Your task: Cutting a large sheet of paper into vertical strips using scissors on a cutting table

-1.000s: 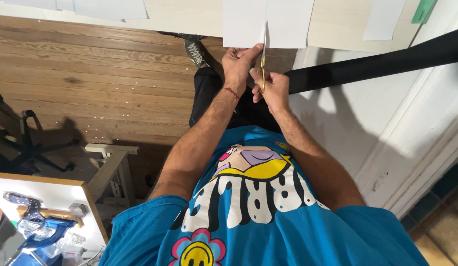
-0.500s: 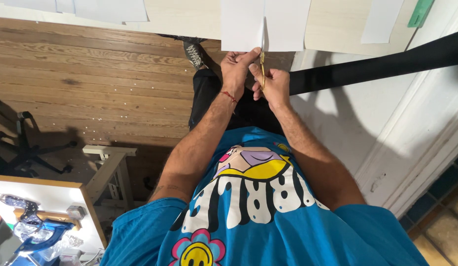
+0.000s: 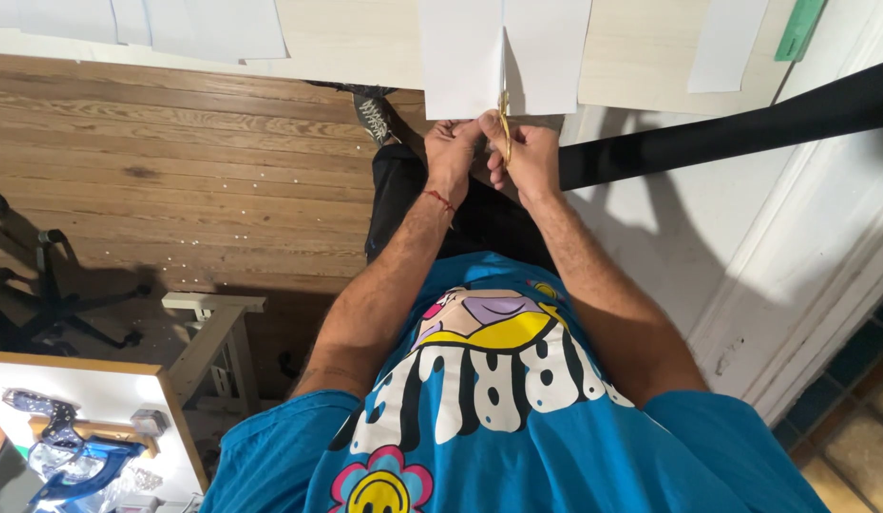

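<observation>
Paper sheet at the far table edge, our hands just near of it

We hold the sheet [image 3: 503,57] with our left hand [image 3: 453,150] left of the scissors [image 3: 505,123] and our right hand [image 3: 529,157] right; a stool [image 3: 213,342] stands near left on the floor [image 3: 175,171].

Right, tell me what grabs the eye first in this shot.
Top centre, the left hand pinches the bottom edge of a white paper sheet while the right hand runs gold-handled scissors up a slit in it. Filling the lower frame is the person's bright blue shirt with a cartoon print. A black strap crosses the white wall to the right.
</observation>
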